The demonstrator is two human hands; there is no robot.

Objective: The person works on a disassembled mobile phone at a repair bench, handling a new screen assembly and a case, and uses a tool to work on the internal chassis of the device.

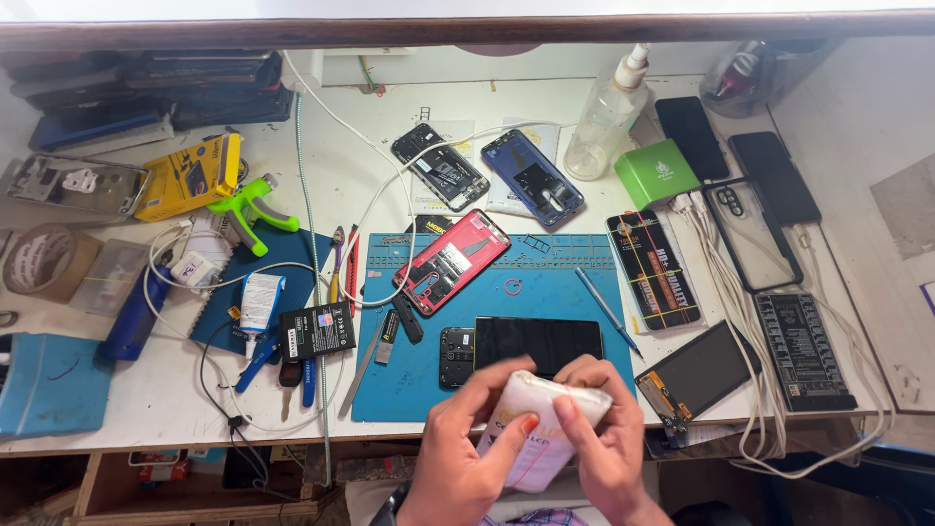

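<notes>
A white padded pouch (542, 429) was held in both hands at the near edge of a cluttered repair bench (175, 390): the left hand (466, 458) was wrapped around its lower left side, thumb pressed on its face, while the right hand (596, 429) was closed over its upper right end. Just beyond the pouch, a black phone (526, 347) was laid face up on a blue work mat (545, 282), near a red-framed opened phone (451, 261).
</notes>
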